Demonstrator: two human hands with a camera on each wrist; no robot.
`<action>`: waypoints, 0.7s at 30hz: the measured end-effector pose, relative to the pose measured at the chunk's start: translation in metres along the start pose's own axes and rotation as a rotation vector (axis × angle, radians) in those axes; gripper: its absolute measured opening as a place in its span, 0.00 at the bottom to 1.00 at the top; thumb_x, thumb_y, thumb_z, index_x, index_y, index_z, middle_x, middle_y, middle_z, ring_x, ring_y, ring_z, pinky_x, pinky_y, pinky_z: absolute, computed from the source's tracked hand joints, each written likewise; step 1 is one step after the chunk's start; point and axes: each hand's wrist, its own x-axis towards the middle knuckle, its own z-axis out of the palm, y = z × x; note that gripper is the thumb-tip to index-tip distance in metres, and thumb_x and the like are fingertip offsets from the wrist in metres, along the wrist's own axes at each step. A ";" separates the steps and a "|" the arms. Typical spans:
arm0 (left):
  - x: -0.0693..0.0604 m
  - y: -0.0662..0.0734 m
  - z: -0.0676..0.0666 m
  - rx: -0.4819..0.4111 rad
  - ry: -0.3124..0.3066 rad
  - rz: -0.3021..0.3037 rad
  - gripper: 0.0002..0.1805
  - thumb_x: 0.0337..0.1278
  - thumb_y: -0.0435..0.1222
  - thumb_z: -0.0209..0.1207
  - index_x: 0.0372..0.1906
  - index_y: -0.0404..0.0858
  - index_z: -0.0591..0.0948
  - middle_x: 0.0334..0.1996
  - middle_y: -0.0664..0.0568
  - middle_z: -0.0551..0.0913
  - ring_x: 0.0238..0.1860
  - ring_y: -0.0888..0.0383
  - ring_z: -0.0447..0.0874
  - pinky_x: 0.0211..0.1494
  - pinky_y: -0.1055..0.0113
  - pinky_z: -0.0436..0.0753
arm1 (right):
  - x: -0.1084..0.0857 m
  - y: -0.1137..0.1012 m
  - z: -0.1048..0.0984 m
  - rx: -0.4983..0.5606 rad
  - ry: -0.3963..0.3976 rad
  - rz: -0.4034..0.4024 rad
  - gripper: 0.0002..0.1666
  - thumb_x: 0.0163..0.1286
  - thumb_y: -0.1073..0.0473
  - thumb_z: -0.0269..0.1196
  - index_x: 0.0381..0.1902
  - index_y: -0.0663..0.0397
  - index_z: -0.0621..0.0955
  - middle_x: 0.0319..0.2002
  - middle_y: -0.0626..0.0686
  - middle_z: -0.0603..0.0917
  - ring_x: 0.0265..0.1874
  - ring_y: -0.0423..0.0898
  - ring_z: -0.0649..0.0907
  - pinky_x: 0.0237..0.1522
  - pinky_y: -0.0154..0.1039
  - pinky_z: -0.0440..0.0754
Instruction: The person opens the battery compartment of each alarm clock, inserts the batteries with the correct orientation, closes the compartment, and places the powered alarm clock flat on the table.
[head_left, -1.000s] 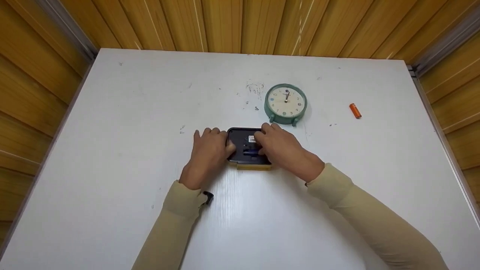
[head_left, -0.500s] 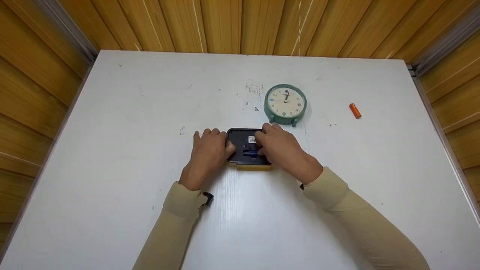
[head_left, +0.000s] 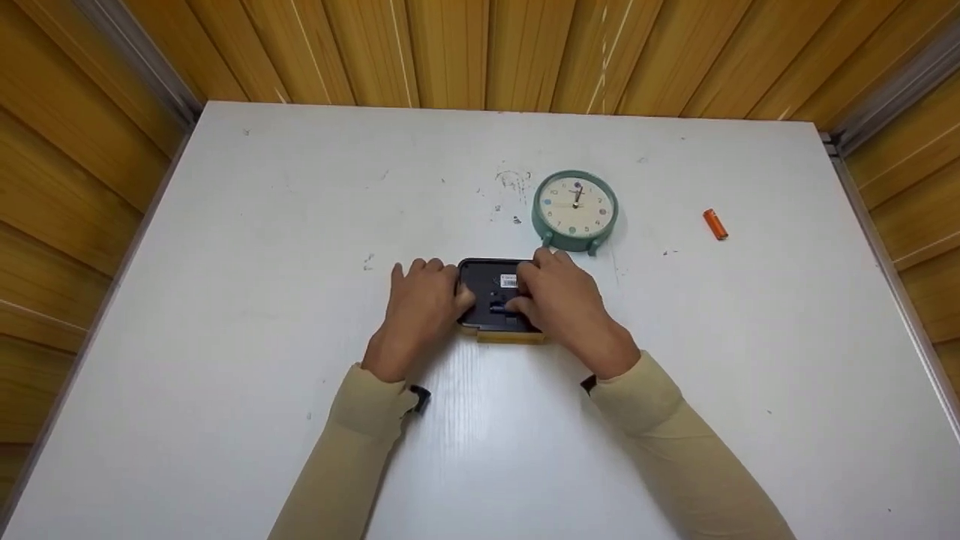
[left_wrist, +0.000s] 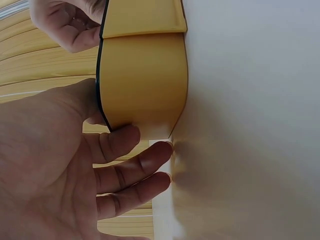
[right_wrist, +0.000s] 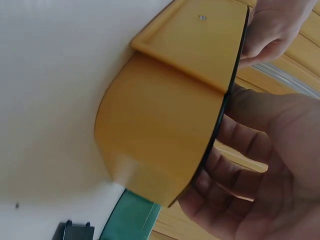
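Note:
A yellow clock [head_left: 480,285] lies with its black back up, a white label and a dark blue battery [head_left: 496,307] showing there. Its face is hidden. My left hand [head_left: 421,304] grips its left end, thumb on the back and fingers along the side. From the right, my right hand [head_left: 566,304] holds the other end with curled fingers at the far edge, its thumb over the battery's right part. Both wrist views show the yellow casing [left_wrist: 142,75] from the side; in the right one, the right thumb [right_wrist: 250,107] touches the black back.
Just behind the yellow clock, a green round clock [head_left: 575,210] lies face up on the white table [head_left: 262,300]. An orange battery [head_left: 715,224] lies farther right. Wooden panels [head_left: 450,52] border the table at the back and sides.
The right thumb has moved left over the blue battery, covering more of it. My right forearm has swung inward. The left hand keeps its grip, and the clock stays in place.

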 end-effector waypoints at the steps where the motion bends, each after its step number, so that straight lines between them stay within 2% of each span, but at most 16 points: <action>1: 0.000 0.000 0.000 0.002 0.000 0.000 0.19 0.75 0.43 0.55 0.46 0.32 0.87 0.43 0.42 0.86 0.49 0.41 0.81 0.65 0.35 0.71 | 0.000 -0.002 0.001 -0.013 0.010 0.005 0.18 0.67 0.50 0.77 0.34 0.57 0.81 0.39 0.57 0.78 0.42 0.57 0.78 0.44 0.52 0.82; 7: 0.001 0.001 -0.001 0.007 0.000 -0.001 0.19 0.75 0.44 0.55 0.47 0.31 0.87 0.45 0.41 0.87 0.52 0.40 0.82 0.67 0.34 0.70 | 0.001 -0.012 0.001 -0.080 0.028 0.046 0.23 0.67 0.44 0.76 0.35 0.59 0.82 0.43 0.60 0.81 0.45 0.59 0.79 0.48 0.53 0.83; 14: 0.001 0.001 -0.003 -0.002 0.005 -0.009 0.19 0.73 0.43 0.56 0.46 0.32 0.87 0.44 0.41 0.87 0.50 0.41 0.81 0.65 0.36 0.70 | 0.004 -0.015 0.003 -0.119 0.053 0.050 0.32 0.66 0.44 0.77 0.52 0.68 0.86 0.46 0.65 0.83 0.49 0.62 0.81 0.48 0.56 0.85; 17: 0.002 0.001 -0.002 0.002 -0.012 -0.013 0.19 0.73 0.44 0.56 0.47 0.31 0.87 0.44 0.42 0.86 0.50 0.41 0.81 0.64 0.36 0.70 | 0.003 -0.015 0.004 -0.111 0.050 0.061 0.32 0.66 0.44 0.77 0.52 0.68 0.86 0.46 0.65 0.82 0.49 0.61 0.81 0.49 0.56 0.85; 21: 0.002 0.001 -0.001 0.009 -0.032 -0.016 0.19 0.74 0.44 0.56 0.48 0.31 0.87 0.44 0.42 0.86 0.50 0.41 0.81 0.64 0.37 0.70 | 0.001 -0.013 0.006 -0.077 0.048 0.069 0.28 0.65 0.44 0.77 0.44 0.65 0.85 0.44 0.64 0.81 0.48 0.61 0.80 0.49 0.56 0.84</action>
